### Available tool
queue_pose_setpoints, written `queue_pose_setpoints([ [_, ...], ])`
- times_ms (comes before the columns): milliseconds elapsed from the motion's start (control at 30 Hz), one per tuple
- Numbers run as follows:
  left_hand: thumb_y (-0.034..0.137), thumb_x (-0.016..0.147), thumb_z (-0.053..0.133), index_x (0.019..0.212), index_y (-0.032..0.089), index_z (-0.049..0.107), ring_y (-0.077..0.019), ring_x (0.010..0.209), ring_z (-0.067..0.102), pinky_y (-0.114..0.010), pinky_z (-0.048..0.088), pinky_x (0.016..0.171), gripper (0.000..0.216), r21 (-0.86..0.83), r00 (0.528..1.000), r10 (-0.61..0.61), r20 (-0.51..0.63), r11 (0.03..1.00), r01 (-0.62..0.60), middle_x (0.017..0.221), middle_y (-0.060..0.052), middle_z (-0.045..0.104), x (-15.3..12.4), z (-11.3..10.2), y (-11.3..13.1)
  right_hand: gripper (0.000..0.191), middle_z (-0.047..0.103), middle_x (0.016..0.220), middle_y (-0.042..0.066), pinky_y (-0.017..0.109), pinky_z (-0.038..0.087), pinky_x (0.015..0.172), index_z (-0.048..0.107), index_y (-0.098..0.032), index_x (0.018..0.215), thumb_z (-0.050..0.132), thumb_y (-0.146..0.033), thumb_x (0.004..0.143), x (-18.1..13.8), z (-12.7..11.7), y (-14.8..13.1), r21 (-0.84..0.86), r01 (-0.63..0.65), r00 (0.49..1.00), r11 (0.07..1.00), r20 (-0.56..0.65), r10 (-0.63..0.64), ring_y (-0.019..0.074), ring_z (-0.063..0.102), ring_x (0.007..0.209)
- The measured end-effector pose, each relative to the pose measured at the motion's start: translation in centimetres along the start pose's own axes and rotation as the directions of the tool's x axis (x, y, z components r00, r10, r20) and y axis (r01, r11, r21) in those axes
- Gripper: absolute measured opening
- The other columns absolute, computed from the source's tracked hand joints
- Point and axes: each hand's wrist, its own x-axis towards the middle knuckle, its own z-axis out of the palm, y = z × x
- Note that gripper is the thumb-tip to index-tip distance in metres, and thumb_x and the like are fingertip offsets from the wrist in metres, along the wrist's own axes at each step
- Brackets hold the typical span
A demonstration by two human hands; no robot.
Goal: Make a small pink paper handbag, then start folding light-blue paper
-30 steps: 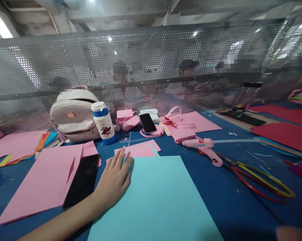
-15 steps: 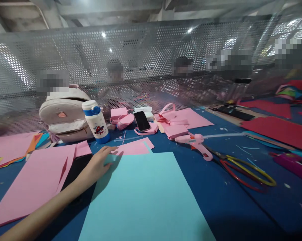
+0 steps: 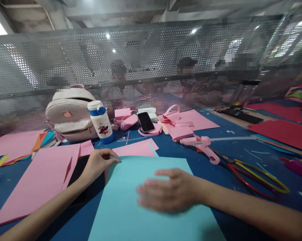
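Note:
A large light blue sheet of paper (image 3: 126, 207) lies in front of me on the blue table. At its far left corner, my left hand (image 3: 100, 164) is closed, thumb and fingers pinching the edge. My right hand (image 3: 168, 192) is over the middle of the sheet, fingers stretched out to the left and blurred by motion; it holds nothing. Whether it touches the paper, I cannot tell. A pink sheet (image 3: 137, 148) lies partly beneath the far edge of the blue one. Left of my left hand is a stack of pink paper (image 3: 40, 180).
A pink glue gun (image 3: 202, 145) and scissors (image 3: 256, 177) with red and yellow handles lie to the right. Toward the back are a white backpack (image 3: 70, 110), a bottle (image 3: 102, 124), a phone (image 3: 146, 122) and pink paper pieces (image 3: 181, 132). A perforated metal panel (image 3: 151, 67) stands behind.
My right hand has come into view from the right, over the blue sheet. My left thumb and fingers have closed at the sheet's corner. The view has shifted slightly left.

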Motion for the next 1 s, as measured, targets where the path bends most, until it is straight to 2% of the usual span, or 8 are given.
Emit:
queue_pose_setpoints([
  [67,0.037,0.071,0.082,0.071,0.017,0.076,-0.0177,0.066,0.064,-0.023,0.046,0.060,0.021,-0.004,1.000,0.005,0.000,1.000,-0.005,0.071,-0.004,0.074,-0.5,0.1,0.7,0.056,0.051,0.150,0.007,0.039,0.041,0.114,0.039,-0.028,0.152,0.052,-0.024,0.098,0.7,0.5,0.9,-0.018,0.004,1.000,1.000,0.013,-0.003,0.0223,0.045,0.139],
  [167,0.036,0.072,0.081,0.071,0.019,0.077,-0.0187,0.068,0.065,-0.024,0.047,0.062,0.018,-0.004,1.000,0.018,-0.002,1.000,-0.018,0.073,-0.004,0.075,-1.1,0.4,1.6,0.066,0.041,0.156,0.017,0.051,0.036,0.117,0.025,-0.014,0.158,0.050,-0.025,0.098,1.1,1.2,2.1,-0.006,-0.176,0.984,0.984,-0.006,0.176,0.0293,0.035,0.146],
  [267,0.034,0.068,0.082,0.068,0.019,0.078,-0.0185,0.067,0.065,-0.024,0.048,0.063,0.016,-0.073,0.999,0.009,-0.038,0.997,-0.012,0.071,-0.004,0.075,-1.4,0.9,2.3,0.061,0.048,0.152,0.014,0.049,0.039,0.115,0.029,-0.020,0.157,0.050,-0.027,0.100,0.9,1.6,2.6,0.043,-0.226,0.974,0.973,0.026,0.225,0.0274,0.042,0.141],
  [400,0.037,0.064,0.084,0.073,0.018,0.078,-0.0195,0.070,0.068,-0.025,0.052,0.065,0.022,-0.283,0.993,-0.097,-0.073,0.956,0.073,0.075,-0.005,0.076,-1.9,1.9,2.9,0.051,0.057,0.143,0.014,0.048,0.043,0.110,0.041,-0.019,0.150,0.048,-0.023,0.101,0.8,1.8,2.4,0.083,-0.224,0.974,0.971,0.039,0.222,0.0272,0.051,0.132],
  [567,0.053,0.069,0.082,0.088,0.014,0.076,-0.0197,0.062,0.068,-0.025,0.052,0.057,0.044,-0.462,0.966,-0.242,0.086,0.850,0.254,0.074,-0.007,0.076,-3.0,3.0,3.7,0.038,0.069,0.122,0.011,0.040,0.052,0.094,0.054,-0.021,0.138,0.042,-0.016,0.102,0.9,2.0,2.3,0.149,-0.263,0.963,0.953,-0.027,0.269,0.0238,0.064,0.110],
  [633,0.057,0.069,0.082,0.090,0.014,0.077,-0.0199,0.065,0.069,-0.026,0.052,0.061,0.049,-0.514,0.962,-0.244,0.122,0.814,0.271,0.075,-0.007,0.075,-3.4,3.0,3.9,0.037,0.068,0.121,0.010,0.038,0.053,0.094,0.055,-0.022,0.136,0.042,-0.016,0.102,0.9,1.9,2.2,0.187,-0.279,0.957,0.942,-0.030,0.289,0.0225,0.064,0.110],
  [800,0.069,0.075,0.072,0.109,0.014,0.077,-0.0256,0.082,0.071,-0.029,0.054,0.071,0.064,-0.515,0.974,-0.199,0.111,0.827,0.228,0.097,-0.010,0.077,-3.9,2.8,3.8,0.037,0.068,0.118,0.008,0.034,0.054,0.091,0.055,-0.025,0.136,0.043,-0.015,0.102,1.0,1.5,2.0,0.237,-0.297,0.950,0.925,-0.019,0.311,0.0212,0.066,0.108],
  [1000,0.073,0.080,0.064,0.124,0.014,0.070,-0.0334,0.102,0.070,-0.040,0.056,0.085,0.073,-0.581,0.956,-0.215,0.198,0.760,0.291,0.110,-0.014,0.075,-4.5,2.9,3.7,0.037,0.067,0.120,0.009,0.035,0.053,0.092,0.055,-0.024,0.136,0.043,-0.014,0.102,0.9,1.6,2.1,0.251,-0.295,0.952,0.922,-0.003,0.306,0.0217,0.065,0.109],
])
